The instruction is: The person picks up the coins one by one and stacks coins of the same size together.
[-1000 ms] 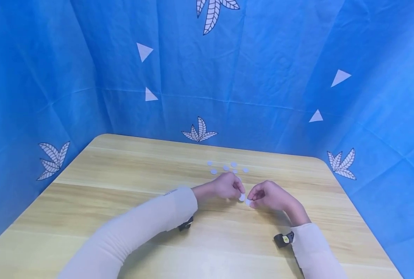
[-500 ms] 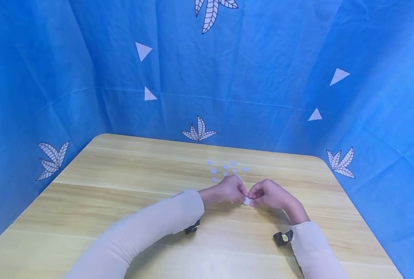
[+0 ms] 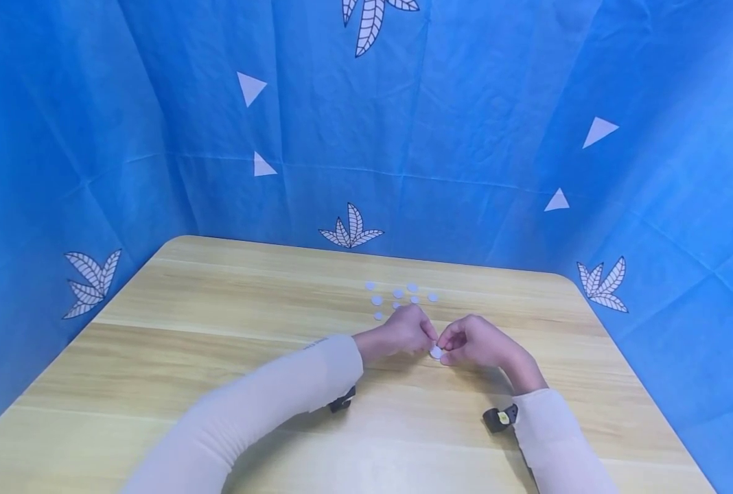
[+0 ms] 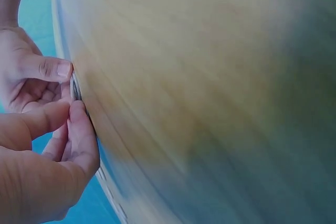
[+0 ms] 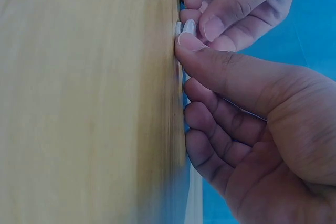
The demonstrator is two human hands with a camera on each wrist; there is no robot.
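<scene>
Small pale round coins lie on the wooden table (image 3: 218, 384). My left hand (image 3: 405, 329) and right hand (image 3: 480, 343) meet over a coin (image 3: 436, 352) close to the tabletop. Thumb and fingertips of the left hand pinch a coin from the left. Those of the right hand grip from the right, its thumb (image 5: 202, 53) against the edge. Two thin silvery coins (image 5: 190, 27) show one above the other in the right wrist view, partly covered by fingertips. The left wrist view shows the coins (image 4: 76, 88) edge-on between both hands.
Several more coins lie scattered behind the hands, one coin (image 3: 432, 298) at the right of the group and another coin (image 3: 370, 285) at the far left. A blue patterned curtain (image 3: 465, 123) encloses the table's back and sides.
My left hand has moved slightly right, bringing its coin over the one at the right hand; earlier the two coins were apart. The right hand has hardly moved.
</scene>
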